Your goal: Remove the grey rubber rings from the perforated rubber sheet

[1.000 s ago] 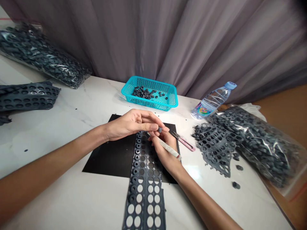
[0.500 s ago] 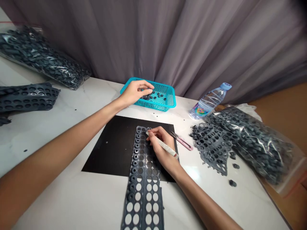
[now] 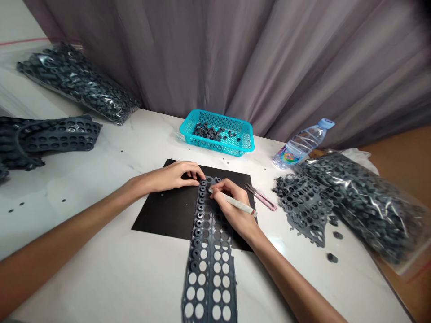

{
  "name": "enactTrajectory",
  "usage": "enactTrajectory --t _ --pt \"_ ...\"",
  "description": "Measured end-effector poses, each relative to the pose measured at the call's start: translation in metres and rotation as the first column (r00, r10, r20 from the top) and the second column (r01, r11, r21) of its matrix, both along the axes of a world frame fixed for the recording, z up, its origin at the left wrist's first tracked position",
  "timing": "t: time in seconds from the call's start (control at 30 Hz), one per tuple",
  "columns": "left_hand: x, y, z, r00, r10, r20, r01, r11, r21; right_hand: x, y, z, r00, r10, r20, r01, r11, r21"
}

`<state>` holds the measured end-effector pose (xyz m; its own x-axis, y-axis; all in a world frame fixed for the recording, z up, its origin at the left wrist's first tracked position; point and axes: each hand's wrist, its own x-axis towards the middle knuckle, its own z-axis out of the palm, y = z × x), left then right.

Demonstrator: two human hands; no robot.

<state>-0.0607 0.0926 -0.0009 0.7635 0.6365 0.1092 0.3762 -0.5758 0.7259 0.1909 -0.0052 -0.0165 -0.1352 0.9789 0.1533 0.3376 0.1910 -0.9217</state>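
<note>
A long dark grey rubber sheet point(image 3: 211, 251) with rows of round holes lies lengthwise before me, its far part over a black mat point(image 3: 161, 215). Small rubber rings point(image 3: 199, 223) fill the left row along its upper part. My right hand point(image 3: 234, 202) grips a white pen-shaped tool point(image 3: 240, 206), its tip down at the sheet's far end; the tip's form is too small to tell. My left hand point(image 3: 178, 175) is at the sheet's far left corner, thumb and forefinger apart beside the top rings; whether they touch the sheet is unclear.
Behind the mat stands a turquoise basket point(image 3: 218, 147) holding small black pieces. Pink-handled thread snips point(image 3: 261, 197), a water bottle point(image 3: 303, 143), a torn holed scrap point(image 3: 305, 208) and a filled bag point(image 3: 367, 206) are right. Another bag point(image 3: 81, 83) and rolled sheets point(image 3: 60, 134) lie left.
My left hand has come back from over the basket to the sheet's far left corner. The right hand keeps the tool at the sheet's far end. The view has shifted slightly.
</note>
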Motion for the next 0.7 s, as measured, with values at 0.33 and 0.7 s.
enactTrajectory --t 0.33,0.7 --pt "0.0079 0.0058 0.0088 0.995 -0.091 -0.039 0.095 0.988 0.124 0.0006 0.0007 0.0008 0.999 0.002 -0.032 -0.003 1.0 -0.027" --pt "0.0068 0.0069 0.0084 0.996 -0.088 -0.025 0.091 0.987 0.131 0.0005 -0.0006 0.0037 0.999 -0.003 -0.032 0.002 0.999 -0.046"
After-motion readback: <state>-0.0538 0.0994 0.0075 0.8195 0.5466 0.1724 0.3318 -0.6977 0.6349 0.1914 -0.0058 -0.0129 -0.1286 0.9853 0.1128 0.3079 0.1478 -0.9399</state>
